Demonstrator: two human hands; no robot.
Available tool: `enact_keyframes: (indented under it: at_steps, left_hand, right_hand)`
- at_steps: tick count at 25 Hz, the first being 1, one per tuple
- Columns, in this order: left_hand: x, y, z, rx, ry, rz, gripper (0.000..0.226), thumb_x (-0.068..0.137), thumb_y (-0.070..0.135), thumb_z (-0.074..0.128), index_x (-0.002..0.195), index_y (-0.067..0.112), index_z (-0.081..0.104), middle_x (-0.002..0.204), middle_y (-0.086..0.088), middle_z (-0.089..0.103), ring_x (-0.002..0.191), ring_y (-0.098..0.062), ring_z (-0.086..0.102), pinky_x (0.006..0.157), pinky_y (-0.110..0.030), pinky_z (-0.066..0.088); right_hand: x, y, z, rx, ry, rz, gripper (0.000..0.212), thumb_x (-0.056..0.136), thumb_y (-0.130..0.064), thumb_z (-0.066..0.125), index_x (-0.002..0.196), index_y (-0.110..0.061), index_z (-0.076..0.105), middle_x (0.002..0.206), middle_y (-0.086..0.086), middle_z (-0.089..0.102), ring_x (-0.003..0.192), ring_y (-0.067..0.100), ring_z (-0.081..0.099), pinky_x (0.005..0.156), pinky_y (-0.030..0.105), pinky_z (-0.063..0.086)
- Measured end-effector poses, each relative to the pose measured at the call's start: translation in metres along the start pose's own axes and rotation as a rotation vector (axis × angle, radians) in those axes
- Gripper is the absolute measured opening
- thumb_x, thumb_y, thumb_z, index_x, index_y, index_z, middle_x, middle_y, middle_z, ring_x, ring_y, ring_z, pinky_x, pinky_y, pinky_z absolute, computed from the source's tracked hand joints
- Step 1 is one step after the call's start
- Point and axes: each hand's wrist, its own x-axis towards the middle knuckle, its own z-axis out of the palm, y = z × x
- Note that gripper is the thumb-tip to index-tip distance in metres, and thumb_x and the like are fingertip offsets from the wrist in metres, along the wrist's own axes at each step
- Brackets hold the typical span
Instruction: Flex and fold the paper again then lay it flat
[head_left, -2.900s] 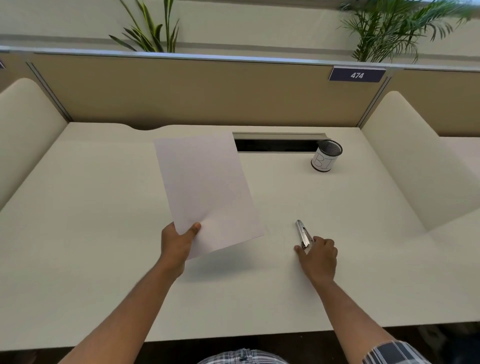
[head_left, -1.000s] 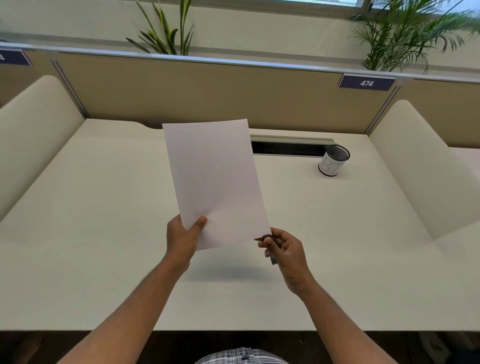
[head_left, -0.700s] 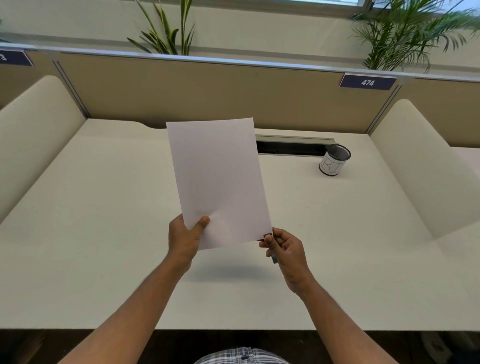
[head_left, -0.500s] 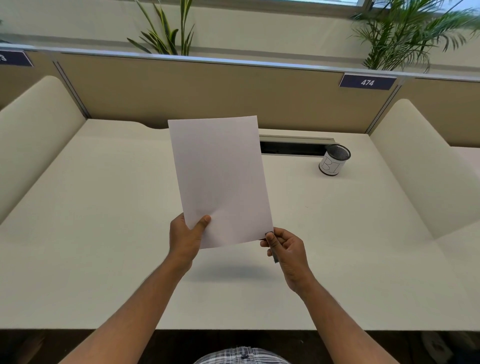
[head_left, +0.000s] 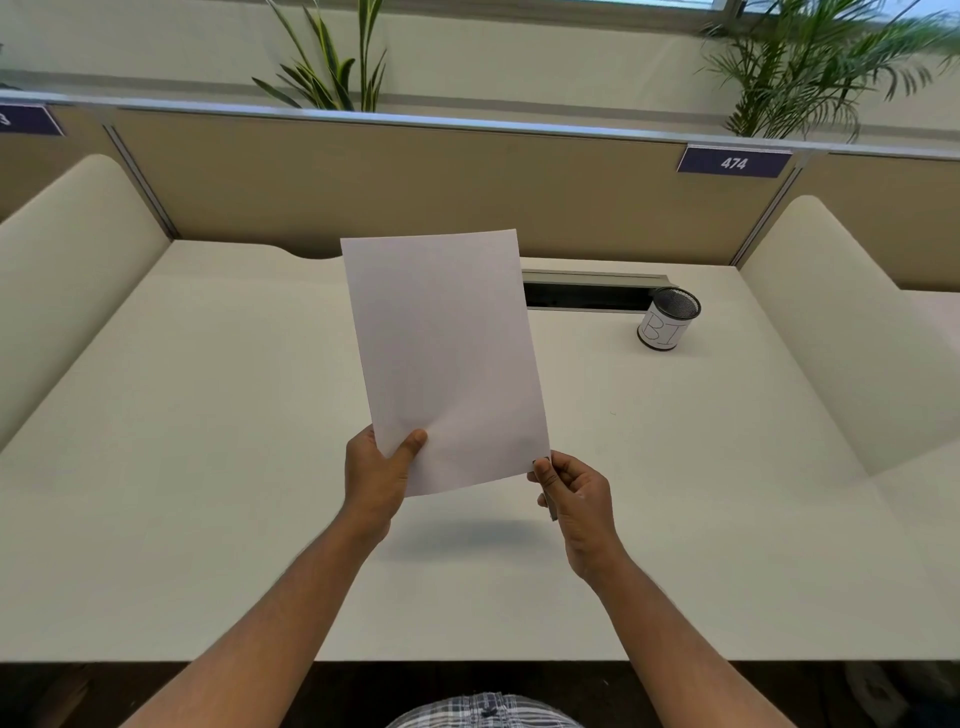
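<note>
Inspector: Paper sheet (head_left: 441, 358) is now held upright above the counter (head_left: 208, 467); about three seconds ago it leaned lower and further left, and the right hand lay on the counter over a small metal stapler. That hand has since come up to the sheet's lower right corner.

Clerk: Meaning for the work?

Inspector: My judgement: the tool has been brought to the corner, so fastening there looks to be the step in hand. No pressing is visible yet.

Clerk: State of the hands?

Inspector: Left hand (head_left: 376, 475) pinches the lower left edge, thumb on the front face, fingers behind. Right hand (head_left: 576, 493) is curled round the stapler (head_left: 551, 512), of which only a grey sliver shows below the fingers; its thumb tip meets the corner of the sheet.

Clerk: Anything else?

Inspector: Mesh pen cup (head_left: 669, 319) stands well apart at the back right, beside a cable slot (head_left: 587, 296). Partition label (head_left: 733, 162) reads 474.
</note>
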Motion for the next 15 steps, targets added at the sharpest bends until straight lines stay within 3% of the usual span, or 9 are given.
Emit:
enact_keyframes:
  at_steps: [5, 15]
  left_hand:
    - [0.001, 0.0, 0.003, -0.004, -0.003, -0.001, 0.019, 0.09, 0.013, 0.074, 0.098, 0.027, 0.064, 0.096, 0.011, 0.071, 0.088, -0.009, 0.068, 0.072, -0.023, 0.051]
    - [0.007, -0.001, 0.001, -0.034, 0.003, -0.025, 0.018, 0.09, 0.013, 0.074, 0.098, 0.026, 0.065, 0.096, 0.009, 0.072, 0.087, -0.011, 0.068, 0.072, -0.025, 0.052]
  right_hand:
    - [0.004, 0.003, 0.002, 0.01, 0.055, 0.002, 0.015, 0.093, -0.021, 0.072, 0.099, -0.009, 0.076, 0.08, 0.007, 0.071, 0.067, 0.006, 0.06, 0.066, 0.027, 0.046]
    - [0.002, 0.002, -0.007, 0.007, -0.06, 0.037, 0.037, 0.084, -0.04, 0.075, 0.114, -0.017, 0.075, 0.091, 0.007, 0.078, 0.073, 0.014, 0.059, 0.063, 0.023, 0.047]
